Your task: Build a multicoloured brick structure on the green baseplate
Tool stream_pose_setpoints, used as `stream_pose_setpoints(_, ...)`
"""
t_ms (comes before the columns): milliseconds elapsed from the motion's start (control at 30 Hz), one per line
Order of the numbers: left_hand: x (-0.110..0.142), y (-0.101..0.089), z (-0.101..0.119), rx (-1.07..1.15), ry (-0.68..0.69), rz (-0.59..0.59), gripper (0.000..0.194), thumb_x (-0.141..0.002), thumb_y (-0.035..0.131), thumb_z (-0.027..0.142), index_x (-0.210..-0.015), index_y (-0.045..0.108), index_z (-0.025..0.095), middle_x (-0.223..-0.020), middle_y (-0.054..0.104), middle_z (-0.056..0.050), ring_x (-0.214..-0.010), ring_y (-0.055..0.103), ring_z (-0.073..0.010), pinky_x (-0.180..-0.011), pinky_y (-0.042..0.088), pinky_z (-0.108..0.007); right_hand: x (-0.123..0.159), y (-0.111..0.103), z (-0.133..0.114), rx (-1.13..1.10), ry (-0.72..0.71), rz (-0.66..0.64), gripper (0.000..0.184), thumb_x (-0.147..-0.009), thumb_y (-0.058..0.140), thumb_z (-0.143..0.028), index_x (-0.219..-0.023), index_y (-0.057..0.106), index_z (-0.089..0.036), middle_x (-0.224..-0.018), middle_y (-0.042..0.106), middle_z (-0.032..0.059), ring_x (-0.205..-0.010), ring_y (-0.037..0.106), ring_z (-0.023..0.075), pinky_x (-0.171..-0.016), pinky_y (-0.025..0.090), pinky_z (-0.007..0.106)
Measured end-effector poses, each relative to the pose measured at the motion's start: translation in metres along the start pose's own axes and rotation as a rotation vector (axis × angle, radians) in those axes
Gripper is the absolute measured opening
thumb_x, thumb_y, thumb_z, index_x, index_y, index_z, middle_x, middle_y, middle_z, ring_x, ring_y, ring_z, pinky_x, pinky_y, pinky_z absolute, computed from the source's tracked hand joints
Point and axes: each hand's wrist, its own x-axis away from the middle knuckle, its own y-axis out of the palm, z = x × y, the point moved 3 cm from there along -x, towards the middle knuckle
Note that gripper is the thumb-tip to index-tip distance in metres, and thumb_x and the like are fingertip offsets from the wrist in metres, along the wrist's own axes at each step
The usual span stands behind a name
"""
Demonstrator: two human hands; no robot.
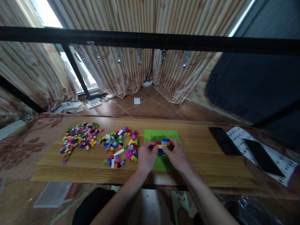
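Observation:
A bright green studded baseplate [150, 133] lies on the wooden board. On its middle stands a small block of toy building bricks [163, 143], with rows of green, blue, red, yellow and white. My left hand [147, 157] is closed at the block's left side, thumb and fingers pinched against its near corner. From the right, my right hand [177, 155] grips the block's other side, its thumb along the near edge. Whether a loose brick sits between my fingertips cannot be made out. The near face of the block is partly hidden by both hands.
Left of the baseplate are loose bricks [112, 143] and a larger brick pile [81, 136]. A dark phone [225, 140] lies at the right, beside a printed sheet [236, 134] and another black device [264, 158]. A black rail [140, 40] crosses beyond the board [199, 168].

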Motion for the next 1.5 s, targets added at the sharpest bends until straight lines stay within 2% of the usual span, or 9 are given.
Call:
stream_pose_setpoints(300, -0.001, 0.001, 0.000, -0.017, -0.022, -0.002, 0.011, -0.075, 0.058, 0.021, -0.077, 0.067, 0.015, -0.070, 0.067, -0.002, -0.064, 0.060, -0.0128, -0.063, 0.046, -0.025, 0.001, 0.000, -0.007, 0.049, 0.035, -0.001, 0.048, -0.072, 0.063, -0.033, -0.116, 0.058, -0.015, -0.110, 0.066, 0.0149, -0.101, 0.062, 0.0274, -0.089, 0.047, 0.045)
stream_pose_setpoints(467, 0.000, 0.001, -0.003, 0.001, 0.001, -0.007, 0.011, -0.076, 0.057, 0.022, -0.078, 0.066, 0.015, -0.069, 0.066, -0.001, -0.063, 0.059, -0.0128, -0.062, 0.045, -0.024, -0.002, 0.000, -0.002, -0.072, 0.086, -0.010, 0.048, -0.070, 0.066, -0.036, -0.114, 0.059, -0.017, -0.110, 0.067, 0.0129, -0.101, 0.063, 0.0260, -0.091, 0.046, 0.045)
stream_pose_setpoints(600, -0.004, -0.001, -0.010, 0.107, -0.027, -0.047, 0.017, -0.080, 0.052, 0.027, -0.077, 0.065, 0.016, -0.066, 0.064, -0.001, -0.061, 0.059, -0.0130, -0.058, 0.045, -0.024, -0.008, -0.003, 0.005, -0.263, 0.227, -0.076, 0.044, -0.073, 0.064, -0.042, -0.109, 0.061, -0.016, -0.097, 0.071, 0.0109, -0.087, 0.067, 0.0239, -0.076, 0.052, 0.038)
stream_pose_setpoints(667, -0.006, -0.002, -0.013, 0.163, -0.060, -0.057, 0.020, -0.082, 0.048, 0.028, -0.078, 0.064, 0.016, -0.067, 0.063, -0.001, -0.060, 0.059, -0.0129, -0.057, 0.046, -0.024, -0.011, -0.007, 0.006, -0.290, 0.287, -0.062, 0.045, -0.074, 0.062, -0.044, -0.109, 0.061, -0.016, -0.093, 0.071, 0.0106, -0.083, 0.067, 0.0237, -0.068, 0.052, 0.035)
stream_pose_setpoints(833, -0.007, -0.005, -0.009, 0.099, -0.039, -0.049, 0.024, -0.084, 0.048, 0.032, -0.076, 0.063, 0.015, -0.065, 0.062, -0.001, -0.060, 0.058, -0.0127, -0.057, 0.045, -0.024, -0.012, -0.010, 0.002, -0.287, 0.317, -0.034, 0.047, -0.073, 0.062, -0.047, -0.109, 0.061, -0.017, -0.088, 0.070, 0.0071, -0.079, 0.066, 0.0219, -0.067, 0.051, 0.033)
stream_pose_setpoints(967, -0.003, -0.004, 0.002, -0.061, -0.016, -0.053, 0.017, -0.080, 0.056, 0.028, -0.077, 0.066, 0.014, -0.068, 0.065, -0.002, -0.065, 0.059, -0.0131, -0.062, 0.044, -0.024, -0.008, -0.004, -0.002, -0.222, 0.265, -0.062, 0.050, -0.073, 0.061, -0.046, -0.112, 0.060, -0.015, -0.099, 0.070, 0.0113, -0.089, 0.066, 0.0242, -0.080, 0.051, 0.038)
stream_pose_setpoints(1100, -0.002, -0.002, 0.006, -0.125, -0.055, -0.064, 0.013, -0.078, 0.058, 0.022, -0.079, 0.068, 0.013, -0.070, 0.067, -0.003, -0.065, 0.060, -0.0128, -0.063, 0.044, -0.024, -0.005, -0.001, -0.004, 0.019, 0.150, -0.053, 0.054, -0.073, 0.060, -0.045, -0.116, 0.059, -0.014, -0.113, 0.066, 0.0157, -0.105, 0.061, 0.0287, -0.092, 0.046, 0.044)
stream_pose_setpoints(1367, 0.002, -0.004, 0.006, -0.102, -0.028, -0.056, 0.017, -0.081, 0.055, 0.022, -0.081, 0.069, 0.014, -0.071, 0.067, -0.003, -0.065, 0.060, -0.0127, -0.062, 0.044, -0.023, -0.009, -0.001, 0.006, 0.124, 0.126, -0.108, 0.060, -0.075, 0.056, -0.049, -0.121, 0.056, -0.011, -0.114, 0.065, 0.0187, -0.105, 0.062, 0.0301, -0.091, 0.046, 0.045)
stream_pose_setpoints(1500, -0.001, -0.023, 0.010, -0.120, -0.013, -0.006, 0.017, -0.081, 0.053, 0.021, -0.081, 0.069, 0.014, -0.074, 0.069, -0.003, -0.067, 0.060, -0.0129, -0.063, 0.044, -0.023, -0.011, -0.001, 0.016, 0.083, 0.158, -0.136, 0.064, -0.073, 0.058, -0.053, -0.122, 0.056, -0.010, -0.112, 0.066, 0.0190, -0.101, 0.063, 0.0303, -0.089, 0.048, 0.046)
